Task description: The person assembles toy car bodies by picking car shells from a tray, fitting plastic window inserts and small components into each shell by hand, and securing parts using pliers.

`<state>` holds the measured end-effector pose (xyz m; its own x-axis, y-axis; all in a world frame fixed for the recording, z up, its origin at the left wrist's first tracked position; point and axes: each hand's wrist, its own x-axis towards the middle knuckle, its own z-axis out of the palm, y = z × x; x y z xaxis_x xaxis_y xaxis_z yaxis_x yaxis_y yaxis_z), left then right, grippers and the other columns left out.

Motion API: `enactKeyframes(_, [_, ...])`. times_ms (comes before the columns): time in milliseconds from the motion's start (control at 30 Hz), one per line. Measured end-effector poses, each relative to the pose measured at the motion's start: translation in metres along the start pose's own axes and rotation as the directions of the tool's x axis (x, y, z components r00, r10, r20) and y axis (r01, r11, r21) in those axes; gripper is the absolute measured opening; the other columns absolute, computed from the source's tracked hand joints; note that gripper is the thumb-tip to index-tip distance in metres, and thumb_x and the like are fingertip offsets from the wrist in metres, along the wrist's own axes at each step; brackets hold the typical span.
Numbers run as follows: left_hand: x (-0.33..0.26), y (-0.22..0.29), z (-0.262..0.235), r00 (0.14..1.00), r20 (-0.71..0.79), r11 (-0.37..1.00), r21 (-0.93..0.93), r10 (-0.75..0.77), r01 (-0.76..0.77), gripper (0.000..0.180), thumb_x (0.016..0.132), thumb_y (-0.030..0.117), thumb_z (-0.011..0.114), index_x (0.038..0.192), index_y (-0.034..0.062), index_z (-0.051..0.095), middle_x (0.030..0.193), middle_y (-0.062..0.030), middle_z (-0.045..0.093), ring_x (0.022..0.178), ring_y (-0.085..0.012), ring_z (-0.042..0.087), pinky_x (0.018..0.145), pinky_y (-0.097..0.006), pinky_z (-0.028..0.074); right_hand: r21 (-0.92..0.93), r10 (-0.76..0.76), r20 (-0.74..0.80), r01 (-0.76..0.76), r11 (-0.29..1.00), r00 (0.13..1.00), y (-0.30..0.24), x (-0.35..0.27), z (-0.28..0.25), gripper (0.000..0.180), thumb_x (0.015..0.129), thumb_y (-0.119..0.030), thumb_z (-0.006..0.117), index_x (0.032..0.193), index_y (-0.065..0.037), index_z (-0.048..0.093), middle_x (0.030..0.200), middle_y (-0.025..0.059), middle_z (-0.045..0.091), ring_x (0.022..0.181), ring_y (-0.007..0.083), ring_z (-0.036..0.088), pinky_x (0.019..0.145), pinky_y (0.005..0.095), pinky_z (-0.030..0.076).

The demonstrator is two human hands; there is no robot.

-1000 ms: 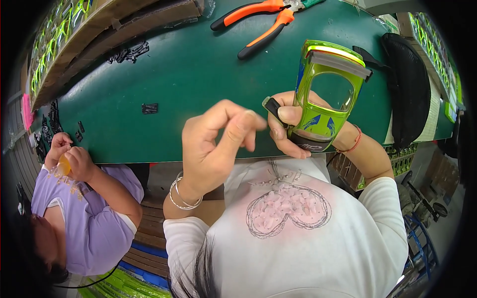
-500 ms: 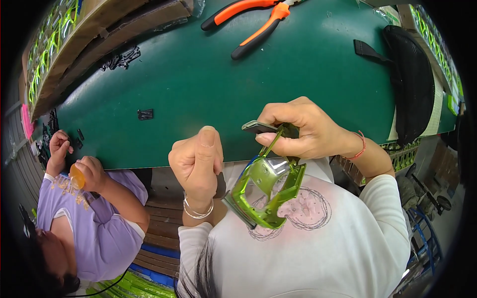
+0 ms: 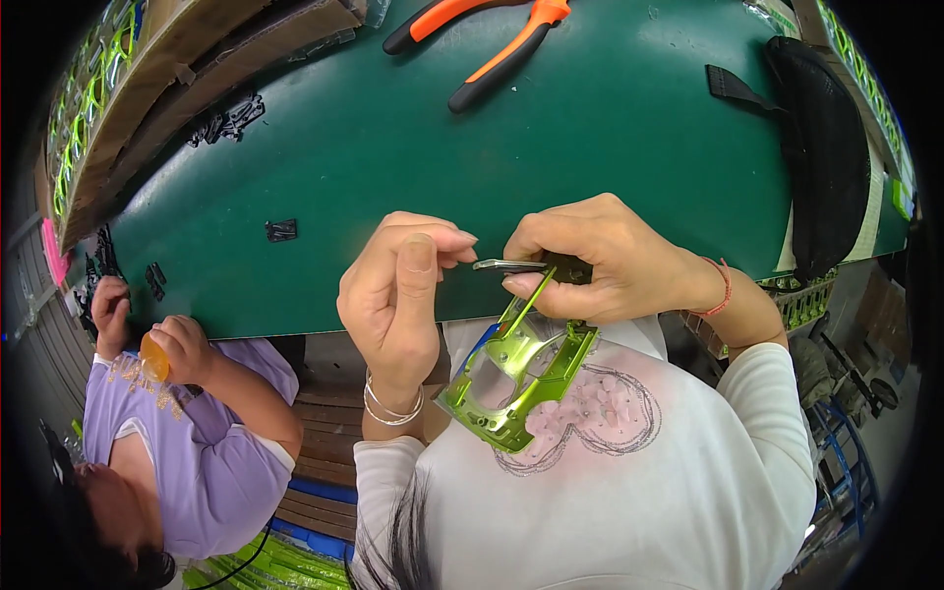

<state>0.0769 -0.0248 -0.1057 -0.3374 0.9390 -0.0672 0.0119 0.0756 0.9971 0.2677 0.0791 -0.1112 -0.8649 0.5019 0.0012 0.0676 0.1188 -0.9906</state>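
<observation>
My right hand (image 3: 600,258) grips one end of a glossy green plastic frame (image 3: 511,423), which hangs down over the bench edge before my white shirt. A thin flat dark piece with a pale edge (image 3: 506,265) sticks out leftward between the right thumb and fingers. Whether it belongs to the frame, I cannot tell. My left hand (image 3: 398,295) is raised beside it, thumb up and apart from half-bent fingers that point at the tip of the flat piece. Nothing shows in the left fingers; the palm is partly hidden.
Pliers with orange and black handles (image 3: 492,49) lie on the green bench (image 3: 610,128). Small black parts (image 3: 281,230) lie to the left, with a pile (image 3: 228,120) farther back. A black pouch (image 3: 821,157) is at right. A co-worker in purple (image 3: 187,433) sits at left, holding something orange.
My left hand has loosened from a closed shape, its fingers now stretching toward the right hand. The green frame and flat piece have tilted slightly in my right hand. The view has shifted a little.
</observation>
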Motion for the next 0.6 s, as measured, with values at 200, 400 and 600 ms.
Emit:
enactKeyframes(200, [0.004, 0.006, 0.006, 0.997, 0.082, 0.997, 0.073, -0.013, 0.007, 0.028, 0.107, 0.012, 0.056, 0.093, -0.0062, 0.071, 0.089, -0.0124, 0.071, 0.075, -0.0154, 0.066, 0.067, -0.027, 0.051, -0.030, -0.072, -0.030, 0.071, 0.997, 0.997, 0.001, -0.001, 0.002, 0.014, 0.086, -0.008, 0.075, 0.090, -0.002, 0.063, 0.068, 0.0094, 0.059, 0.055, 0.0237, 0.058, 0.051, 0.0351, 0.044])
enactKeyframes(400, [0.005, 0.002, 0.000, 0.996, 0.082, 0.985, -0.171, 0.023, -0.009, 0.038, 0.108, 0.027, 0.056, 0.098, -0.0061, 0.071, 0.089, -0.0123, 0.071, 0.079, -0.0169, 0.066, 0.067, -0.028, 0.049, -0.034, -0.058, -0.039, 0.057, 0.998, 0.998, 0.000, -0.002, -0.002, 0.015, 0.085, -0.008, 0.075, 0.092, -0.002, 0.063, 0.070, 0.0094, 0.063, 0.058, 0.0254, 0.061, 0.053, 0.0354, 0.047])
enactKeyframes(600, [0.006, 0.006, -0.003, 0.977, 0.197, 0.992, -0.108, 0.083, -0.063, 0.034, 0.098, 0.029, 0.071, 0.103, -0.0047, 0.073, 0.088, -0.0109, 0.072, 0.076, -0.0168, 0.063, 0.066, -0.028, 0.048, -0.122, -0.143, -0.075, 0.134, 0.984, 0.987, 0.006, -0.001, 0.001, 0.019, 0.085, -0.007, 0.073, 0.099, -0.002, 0.062, 0.077, 0.0102, 0.066, 0.065, 0.0276, 0.066, 0.056, 0.0363, 0.051])
